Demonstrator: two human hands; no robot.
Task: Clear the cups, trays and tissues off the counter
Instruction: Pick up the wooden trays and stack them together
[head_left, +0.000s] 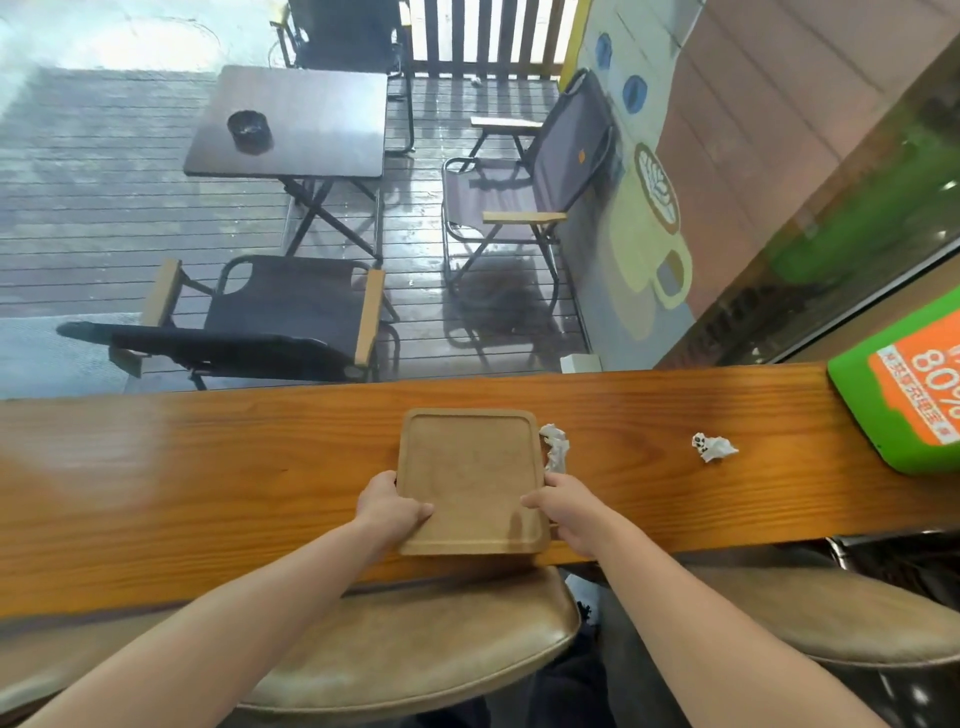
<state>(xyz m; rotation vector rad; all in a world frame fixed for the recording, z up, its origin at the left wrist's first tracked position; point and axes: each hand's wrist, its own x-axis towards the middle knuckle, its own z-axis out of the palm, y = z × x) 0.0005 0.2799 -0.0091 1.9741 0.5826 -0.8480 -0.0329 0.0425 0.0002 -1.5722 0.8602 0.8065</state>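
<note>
A square wooden tray (470, 467) with rounded corners lies on the long wooden counter (208, 467), its near edge close to the counter's front edge. My left hand (389, 506) grips the tray's left side and my right hand (563, 506) grips its right side. The tray holds nothing. A crumpled white tissue (556, 451) lies against the tray's right edge, just beyond my right hand. A second crumpled tissue (712, 448) lies further right on the counter. No cups are in view.
A green and orange sign (904, 400) rests at the counter's right end. Two tan leather stools (415, 644) stand below the front edge. Behind the glass is a deck with a dark table (291, 122), an ashtray and folding chairs.
</note>
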